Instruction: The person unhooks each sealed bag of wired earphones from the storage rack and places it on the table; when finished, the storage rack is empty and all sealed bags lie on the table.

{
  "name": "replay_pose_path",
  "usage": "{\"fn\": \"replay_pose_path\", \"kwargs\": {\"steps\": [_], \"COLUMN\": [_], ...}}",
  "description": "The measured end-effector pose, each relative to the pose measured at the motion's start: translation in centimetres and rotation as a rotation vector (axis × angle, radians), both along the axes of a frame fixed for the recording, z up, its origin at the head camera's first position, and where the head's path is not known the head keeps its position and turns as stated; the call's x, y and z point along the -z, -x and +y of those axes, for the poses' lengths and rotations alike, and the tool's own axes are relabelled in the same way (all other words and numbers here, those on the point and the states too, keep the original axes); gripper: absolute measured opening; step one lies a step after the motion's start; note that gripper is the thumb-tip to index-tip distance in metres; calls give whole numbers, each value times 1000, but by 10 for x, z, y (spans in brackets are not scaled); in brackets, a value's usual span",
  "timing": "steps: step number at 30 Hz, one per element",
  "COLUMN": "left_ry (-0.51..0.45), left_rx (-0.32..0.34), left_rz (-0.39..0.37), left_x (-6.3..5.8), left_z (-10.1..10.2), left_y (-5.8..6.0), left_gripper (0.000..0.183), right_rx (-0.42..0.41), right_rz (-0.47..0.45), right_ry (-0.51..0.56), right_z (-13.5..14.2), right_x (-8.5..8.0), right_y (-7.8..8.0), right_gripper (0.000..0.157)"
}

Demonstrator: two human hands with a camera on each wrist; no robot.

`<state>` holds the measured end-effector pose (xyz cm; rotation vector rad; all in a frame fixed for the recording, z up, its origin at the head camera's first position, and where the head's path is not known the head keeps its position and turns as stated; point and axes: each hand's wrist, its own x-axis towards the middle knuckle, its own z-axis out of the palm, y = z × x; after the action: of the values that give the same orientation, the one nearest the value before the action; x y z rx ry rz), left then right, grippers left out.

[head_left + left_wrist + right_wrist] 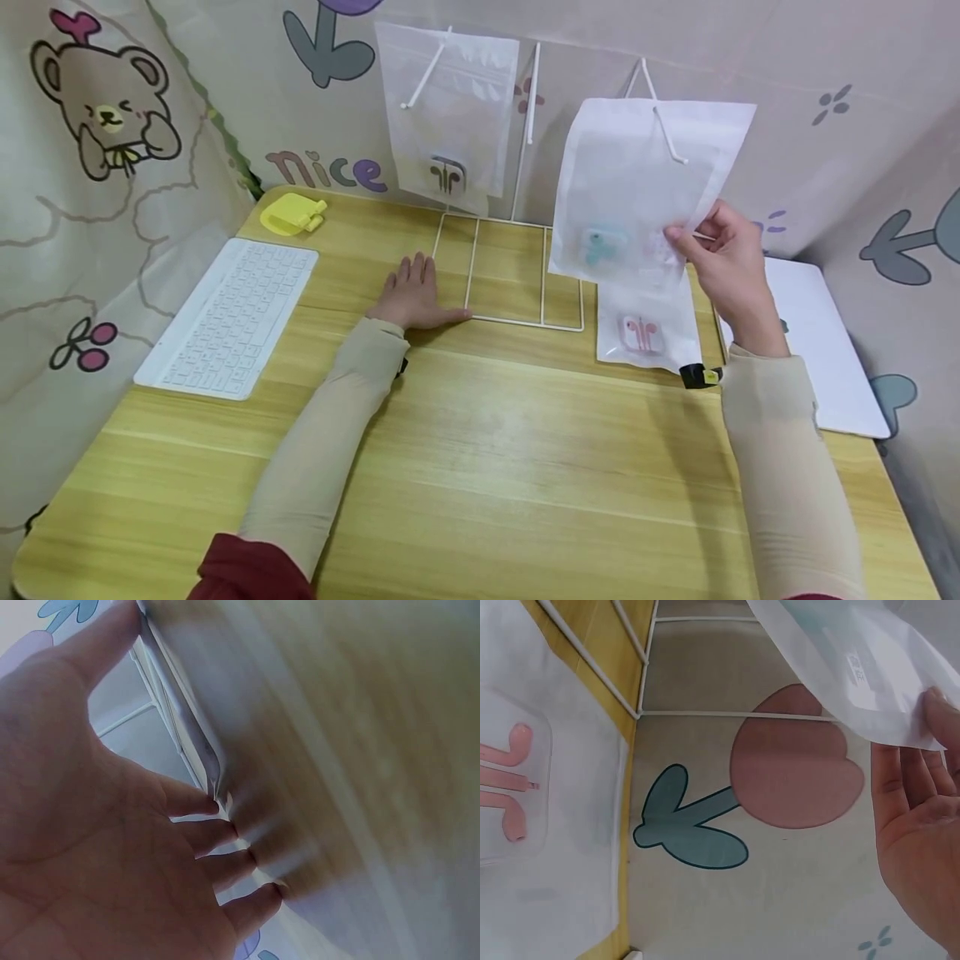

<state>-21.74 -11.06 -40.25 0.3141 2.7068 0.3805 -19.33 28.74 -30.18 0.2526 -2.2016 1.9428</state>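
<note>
My right hand (pixel 731 262) pinches the lower right edge of a white translucent zip pouch (pixel 637 158) that hangs on a hook of a white wire rack (pixel 562 327). A teal item shows through this pouch. In the right wrist view its corner (pixel 877 682) lies between thumb and fingers. Below it on the table lies another pouch (pixel 675 337) with a clear case of pink earphones (pixel 641 333). My left hand (pixel 412 292) rests on the table with fingers spread, its thumb at the rack's front base wire. A further pouch (pixel 457 100) with dark earphones (pixel 447 175) hangs on the left hook.
A white keyboard (pixel 232 321) lies on the left of the wooden table (pixel 510 467), with a yellow folding stand (pixel 292 214) behind it. On the right is a flat white panel (pixel 832 367). Printed curtains (pixel 225 67) enclose the back and sides.
</note>
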Motion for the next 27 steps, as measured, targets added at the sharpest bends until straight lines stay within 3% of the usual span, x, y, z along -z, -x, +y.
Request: {"fn": "replay_pose_path", "kwargs": {"steps": [10,27], "left_ry": [5,-7], "left_rx": [5,-2], "left_rz": [7,6], "left_x": [2,0], "left_z": [-1,-1], "left_y": [2,0], "left_gripper": [120,119], "right_rx": [-90,-109], "right_rz": [90,131], "right_ry": [131,69], "right_z": [-2,-1], "right_x": [-7,-19], "right_y": [-25,-58], "right_gripper": [19,31]}}
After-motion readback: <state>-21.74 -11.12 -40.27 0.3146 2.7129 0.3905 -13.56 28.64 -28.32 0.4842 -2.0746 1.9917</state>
